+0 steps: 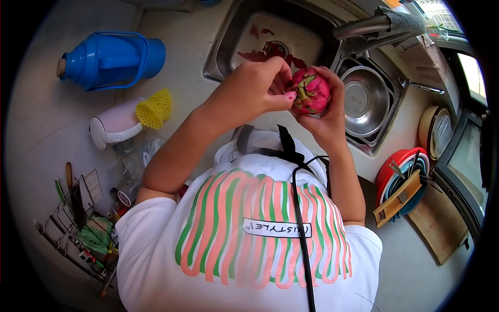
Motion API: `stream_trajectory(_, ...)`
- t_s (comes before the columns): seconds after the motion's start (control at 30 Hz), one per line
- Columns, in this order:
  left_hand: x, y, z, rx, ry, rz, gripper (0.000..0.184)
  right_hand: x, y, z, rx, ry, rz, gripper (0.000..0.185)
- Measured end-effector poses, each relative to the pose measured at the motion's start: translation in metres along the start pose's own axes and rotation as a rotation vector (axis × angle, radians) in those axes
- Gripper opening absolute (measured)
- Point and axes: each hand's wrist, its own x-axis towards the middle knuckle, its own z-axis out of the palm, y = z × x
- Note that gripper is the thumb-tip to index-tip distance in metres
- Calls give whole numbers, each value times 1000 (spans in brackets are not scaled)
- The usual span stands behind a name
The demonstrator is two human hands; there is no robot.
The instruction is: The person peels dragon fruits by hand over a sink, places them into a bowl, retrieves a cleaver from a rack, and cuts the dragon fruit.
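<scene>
Clamped from two sides: dragon fruit (pixel 315 99), cupped in right hand (pixel 337 104), with fingertips of left hand (pixel 266 84) closed against its scaly end. Location: before the sink's middle, between left half and bowl. Edges, largest first: counter (pixel 179 52), with room for moving between sink (pixel 306 39) and blue flask (pixel 112 61); sink in two halves, left half open ahead of left hand, right half occupied by steel bowl (pixel 361 96); tap (pixel 361 28), beyond the fruit to the right. Pose: left forearm (pixel 182 143) slanted inward, fingers curled, thumb extended; right forearm (pixel 345 177) steeper, fingers curved round the far side, thumb along the near side. Appearance: rounded, magenta, with greenish scales bunched toward the camera. Smallest: dark-red peels (pixel 252 55), scattered in left half of sink.
</scene>
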Motion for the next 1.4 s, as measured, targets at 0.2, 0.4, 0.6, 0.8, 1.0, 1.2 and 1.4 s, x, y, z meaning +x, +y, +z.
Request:
stream_trajectory(0.2,4,-20,12,237,-68,129,46,4,2,-4,-142,10,-52,85)
stream_trajectory(0.4,7,-38,21,303,-14,248,52,-1,4,2,-131,45,-9,80)
stream_trajectory(0.6,0,-29,20,279,13,230,50,-3,5,7,-152,60,-60,82)
stream_trajectory(0.8,-4,-23,10,222,-46,186,49,-7,4,8,-128,44,-29,85)
stream_trajectory(1.0,-2,-10,-13,149,-192,78,50,-8,2,7,149,-20,160,93)
stream_trajectory(1.2,-4,-23,-2,197,-48,230,52,-2,0,8,734,-84,209,64)
stream_trajectory(1.4,-8,-24,19,309,85,312,54,-2,-2,18,533,115,358,37)
